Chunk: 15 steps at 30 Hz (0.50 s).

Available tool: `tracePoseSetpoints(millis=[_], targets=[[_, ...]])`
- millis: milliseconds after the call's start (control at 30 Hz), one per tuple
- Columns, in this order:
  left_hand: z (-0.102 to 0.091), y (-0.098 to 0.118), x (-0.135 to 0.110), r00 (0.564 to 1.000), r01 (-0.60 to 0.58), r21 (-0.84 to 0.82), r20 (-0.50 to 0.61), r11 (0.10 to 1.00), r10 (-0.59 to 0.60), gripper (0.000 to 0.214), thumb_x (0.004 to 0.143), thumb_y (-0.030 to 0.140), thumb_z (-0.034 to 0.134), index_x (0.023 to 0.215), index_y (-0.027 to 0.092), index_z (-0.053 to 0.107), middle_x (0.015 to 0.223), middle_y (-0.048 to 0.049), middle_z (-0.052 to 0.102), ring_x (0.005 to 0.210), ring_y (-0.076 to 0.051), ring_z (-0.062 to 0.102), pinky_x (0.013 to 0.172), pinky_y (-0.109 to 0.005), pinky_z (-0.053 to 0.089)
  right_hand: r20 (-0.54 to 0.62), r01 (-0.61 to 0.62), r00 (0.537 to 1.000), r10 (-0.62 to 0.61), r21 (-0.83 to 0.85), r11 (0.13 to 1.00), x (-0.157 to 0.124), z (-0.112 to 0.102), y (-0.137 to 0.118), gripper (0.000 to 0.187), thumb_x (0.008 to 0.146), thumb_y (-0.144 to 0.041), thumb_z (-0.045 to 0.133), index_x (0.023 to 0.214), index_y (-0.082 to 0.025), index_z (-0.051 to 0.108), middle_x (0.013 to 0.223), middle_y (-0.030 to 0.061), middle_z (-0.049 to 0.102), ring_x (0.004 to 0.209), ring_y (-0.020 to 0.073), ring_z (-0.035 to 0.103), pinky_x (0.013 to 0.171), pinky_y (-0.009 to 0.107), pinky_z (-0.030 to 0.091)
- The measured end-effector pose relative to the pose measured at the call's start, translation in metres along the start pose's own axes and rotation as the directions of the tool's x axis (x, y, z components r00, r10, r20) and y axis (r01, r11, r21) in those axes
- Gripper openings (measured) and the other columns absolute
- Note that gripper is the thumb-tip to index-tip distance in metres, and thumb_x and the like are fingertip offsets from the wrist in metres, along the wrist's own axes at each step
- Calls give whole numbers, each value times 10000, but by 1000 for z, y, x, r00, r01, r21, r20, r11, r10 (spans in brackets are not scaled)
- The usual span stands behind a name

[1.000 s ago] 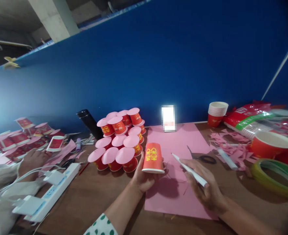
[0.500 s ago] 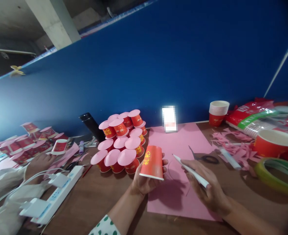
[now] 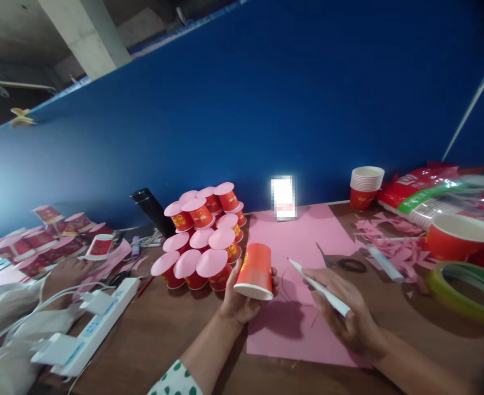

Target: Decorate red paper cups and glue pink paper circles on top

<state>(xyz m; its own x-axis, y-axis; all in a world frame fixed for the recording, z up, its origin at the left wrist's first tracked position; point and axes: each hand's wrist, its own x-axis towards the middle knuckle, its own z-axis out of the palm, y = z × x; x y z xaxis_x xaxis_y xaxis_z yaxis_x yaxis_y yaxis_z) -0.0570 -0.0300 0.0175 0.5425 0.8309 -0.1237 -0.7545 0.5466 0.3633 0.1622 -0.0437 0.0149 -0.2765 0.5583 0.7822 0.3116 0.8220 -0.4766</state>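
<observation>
My left hand [image 3: 242, 304] grips a red paper cup [image 3: 255, 270] upside down, its white rim tilted toward me, just above the left edge of a pink paper sheet [image 3: 303, 236]. My right hand [image 3: 342, 312] is closed around a white pen-like stick [image 3: 319, 287] whose tip points up and left over the sheet. To the left of the cup rises a pile of red cups with pink paper lids [image 3: 203, 238]. Black scissors [image 3: 344, 263] lie on the sheet's right edge.
Another person's hand [image 3: 63, 274] rests at the left by more lidded cups [image 3: 56, 236] and a white power strip [image 3: 81, 329]. A black flask [image 3: 151, 211], a lit phone [image 3: 283, 197], stacked cups [image 3: 365, 186], pink scraps [image 3: 393, 241], a glue tube [image 3: 383, 263], a red bowl [image 3: 459, 236] and a green tape ring [image 3: 467, 291] surround the sheet.
My left hand has turned the cup, so its gold print has swung from facing me round to the left side, and its rim tips more toward me. My right hand has barely moved.
</observation>
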Motion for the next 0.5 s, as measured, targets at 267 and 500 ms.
tracePoseSetpoints(millis=[267, 500], targets=[[5, -2, 0, 999, -47, 77, 25, 996, 45, 519, 797, 481, 479, 1053, 48, 608, 994, -164, 623, 847, -245, 606, 777, -370, 462, -3, 14, 1000, -14, 9, 1000, 1, -1, -1, 331, 852, -107, 454, 1172, -152, 523, 998, 99, 631, 905, 187, 604, 773, 301, 492], [1, -5, 5, 994, -93, 160, -44, 983, 101, 504, 858, 458, 409, 1065, 42, 607, 986, -170, 644, 864, -256, 616, 800, -395, 459, 3, 26, 1000, -27, 18, 999, 0, -1, 0, 346, 849, -114, 448, 1188, -144, 513, 995, 98, 621, 896, 183, 598, 774, 297, 486]])
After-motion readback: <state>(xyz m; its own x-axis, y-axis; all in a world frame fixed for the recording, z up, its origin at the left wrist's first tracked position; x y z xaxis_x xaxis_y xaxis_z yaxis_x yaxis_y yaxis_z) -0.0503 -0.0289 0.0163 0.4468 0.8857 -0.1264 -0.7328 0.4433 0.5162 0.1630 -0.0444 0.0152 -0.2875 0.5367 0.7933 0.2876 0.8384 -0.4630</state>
